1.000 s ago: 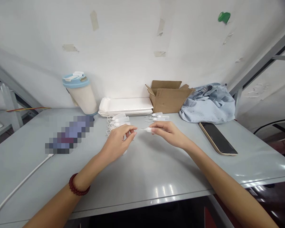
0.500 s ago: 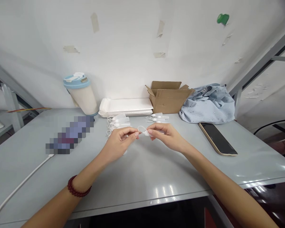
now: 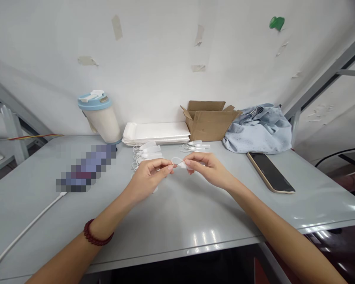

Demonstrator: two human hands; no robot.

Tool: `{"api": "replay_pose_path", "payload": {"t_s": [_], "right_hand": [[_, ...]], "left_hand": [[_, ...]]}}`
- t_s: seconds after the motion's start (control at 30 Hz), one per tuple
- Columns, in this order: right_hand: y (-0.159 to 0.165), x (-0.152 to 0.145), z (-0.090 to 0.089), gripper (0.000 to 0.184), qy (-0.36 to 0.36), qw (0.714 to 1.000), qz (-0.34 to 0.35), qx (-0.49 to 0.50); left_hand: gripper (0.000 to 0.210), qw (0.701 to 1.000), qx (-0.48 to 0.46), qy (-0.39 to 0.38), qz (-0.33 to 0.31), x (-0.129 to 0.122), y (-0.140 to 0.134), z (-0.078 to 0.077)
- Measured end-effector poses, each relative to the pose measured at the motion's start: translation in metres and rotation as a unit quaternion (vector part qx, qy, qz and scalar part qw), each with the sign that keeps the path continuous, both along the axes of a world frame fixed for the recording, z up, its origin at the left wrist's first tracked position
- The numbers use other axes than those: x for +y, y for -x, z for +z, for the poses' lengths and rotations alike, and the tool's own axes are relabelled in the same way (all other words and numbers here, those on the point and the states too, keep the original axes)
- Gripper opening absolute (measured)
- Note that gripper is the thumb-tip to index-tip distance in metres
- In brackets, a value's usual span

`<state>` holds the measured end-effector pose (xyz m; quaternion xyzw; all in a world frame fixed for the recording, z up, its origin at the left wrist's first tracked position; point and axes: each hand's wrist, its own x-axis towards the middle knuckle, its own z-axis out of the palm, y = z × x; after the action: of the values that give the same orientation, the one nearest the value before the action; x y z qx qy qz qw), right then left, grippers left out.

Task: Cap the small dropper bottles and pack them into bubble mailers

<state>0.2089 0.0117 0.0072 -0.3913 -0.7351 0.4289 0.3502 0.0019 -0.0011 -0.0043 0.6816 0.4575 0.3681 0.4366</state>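
Observation:
Above the middle of the table, my right hand (image 3: 206, 167) pinches a small white-capped plastic bottle (image 3: 182, 165) between thumb and fingers; much of its body is hidden by them. A thin white cord (image 3: 176, 158) arcs from the bottle's cap to my left hand (image 3: 152, 175). The thumb and forefinger of that hand are closed on the cord's end. Behind my left hand lie several similar clear bottles (image 3: 150, 149) with looped cords, partly covered by the fingers. A smaller group of these bottles (image 3: 198, 146) rests just beyond my right hand.
Against the wall stand a cup with a blue lid (image 3: 102, 118), a stack of white padded envelopes (image 3: 156, 133), an open cardboard box (image 3: 211, 125) and a light blue cloth (image 3: 258, 132). A phone (image 3: 271, 172) lies at right. A white cable (image 3: 26, 230) runs from a blurred-out object (image 3: 87, 167) at left.
Both hands stay almost in place, still holding the bottle and its cord. The camera view has shifted very slightly.

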Motion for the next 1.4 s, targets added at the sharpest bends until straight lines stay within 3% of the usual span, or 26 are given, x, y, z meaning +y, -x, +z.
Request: {"api": "replay_pose_path", "payload": {"t_s": [0.33, 0.67, 1.4], "right_hand": [[0.0, 0.001, 0.0, 0.023, -0.008, 1.0, 0.004, -0.011], [-0.001, 0.0, -0.002, 0.022, -0.003, 0.999, 0.006, -0.045], [0.006, -0.002, -0.013, 0.02, 0.027, 0.998, 0.031, -0.037]], "left_hand": [[0.024, 0.999, -0.018, 0.032, -0.002, -0.002, 0.002, -0.002], [0.021, 0.999, 0.032, -0.04, -0.014, -0.005, -0.003, -0.002], [0.022, 0.998, 0.043, -0.028, -0.041, -0.012, -0.011, -0.01]]}}
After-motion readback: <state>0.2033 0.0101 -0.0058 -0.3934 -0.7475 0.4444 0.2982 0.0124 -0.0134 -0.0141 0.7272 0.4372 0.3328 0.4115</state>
